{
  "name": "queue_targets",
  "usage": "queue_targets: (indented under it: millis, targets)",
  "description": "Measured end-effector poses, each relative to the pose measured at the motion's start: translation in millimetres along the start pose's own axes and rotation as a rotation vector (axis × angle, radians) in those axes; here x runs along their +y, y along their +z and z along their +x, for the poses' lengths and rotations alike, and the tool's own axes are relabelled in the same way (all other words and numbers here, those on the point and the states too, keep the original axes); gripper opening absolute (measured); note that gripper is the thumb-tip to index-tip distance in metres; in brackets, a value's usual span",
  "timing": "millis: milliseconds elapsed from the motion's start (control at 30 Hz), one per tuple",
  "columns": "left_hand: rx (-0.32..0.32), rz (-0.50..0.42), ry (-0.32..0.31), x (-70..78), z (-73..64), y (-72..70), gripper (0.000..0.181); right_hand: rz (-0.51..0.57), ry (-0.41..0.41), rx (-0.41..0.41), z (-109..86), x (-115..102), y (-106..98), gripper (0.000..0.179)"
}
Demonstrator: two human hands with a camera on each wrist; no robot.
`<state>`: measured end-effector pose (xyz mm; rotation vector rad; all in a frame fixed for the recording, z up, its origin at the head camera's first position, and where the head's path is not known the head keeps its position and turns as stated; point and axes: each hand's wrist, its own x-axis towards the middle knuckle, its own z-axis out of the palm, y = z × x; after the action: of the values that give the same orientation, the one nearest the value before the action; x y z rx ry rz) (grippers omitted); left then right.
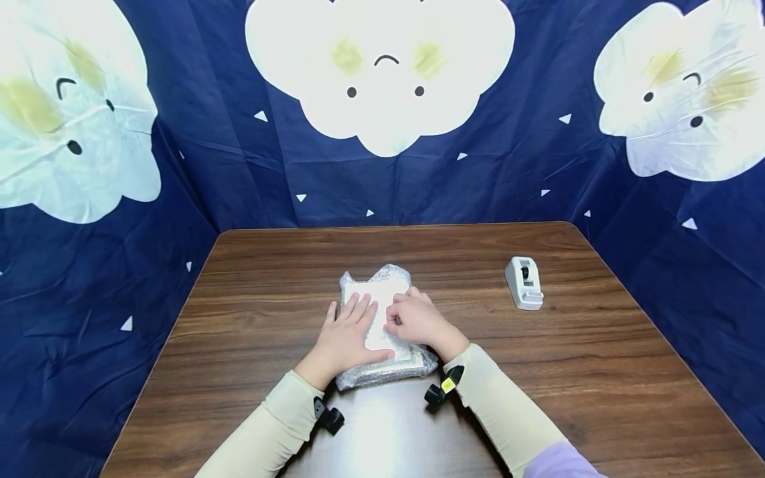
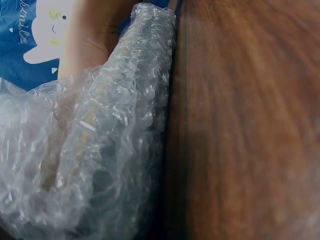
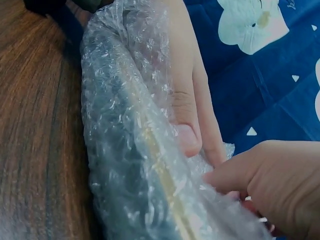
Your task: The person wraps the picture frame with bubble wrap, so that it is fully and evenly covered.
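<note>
A flat, rectangular package in clear bubble wrap [image 1: 385, 376] lies on the table, with a pale flat face showing through its top. My left hand [image 1: 348, 338] rests on its left part, fingers spread and straight, thumb pointing across the near end. Over the right part, my right hand [image 1: 418, 320] has its fingers curled, thumb and forefinger pinching at the wrap. In the right wrist view the right hand [image 3: 287, 182] works close beside the left thumb [image 3: 187, 137]. A tan edge [image 3: 165, 175] shows through the wrap along the package's side.
A white tape dispenser [image 1: 526, 284] stands on the wooden table [image 1: 269, 265] to the right of the package. Behind and beside the table hangs a dark blue cloth [image 1: 209, 133] with white cloud faces. Each wrist carries a small black camera [image 1: 329, 417].
</note>
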<state>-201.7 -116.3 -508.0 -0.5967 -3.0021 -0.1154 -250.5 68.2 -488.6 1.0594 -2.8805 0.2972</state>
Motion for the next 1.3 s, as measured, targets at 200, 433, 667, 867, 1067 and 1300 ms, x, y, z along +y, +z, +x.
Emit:
queue_targets:
  millis: [200,433,667,867,1067,1300]
  targets:
    - [-0.009,0.009,-0.006,-0.6,2.1,0.5,0.109,-0.148,0.148,-0.064,0.3,-3,-6,0.034]
    - [-0.017,0.007,-0.007,-4.2,3.1,2.9,0.109,-0.049,0.333,-0.154,2.2,10,-8,0.050]
    - [0.030,-0.055,0.038,-6.9,3.2,6.5,0.091,0.142,0.236,-0.115,1.0,25,1,0.043]
    - [0.002,-0.029,0.058,-4.5,3.1,8.6,0.077,0.292,0.166,-0.091,-4.4,35,6,0.040]
    - [0.012,-0.014,0.067,-2.1,0.9,10.7,0.077,0.396,0.129,-0.094,-7.6,39,12,0.037]
    - [0.004,0.009,0.086,-2.1,-2.6,13.5,0.073,0.399,0.118,-0.083,-8.5,39,18,0.036]
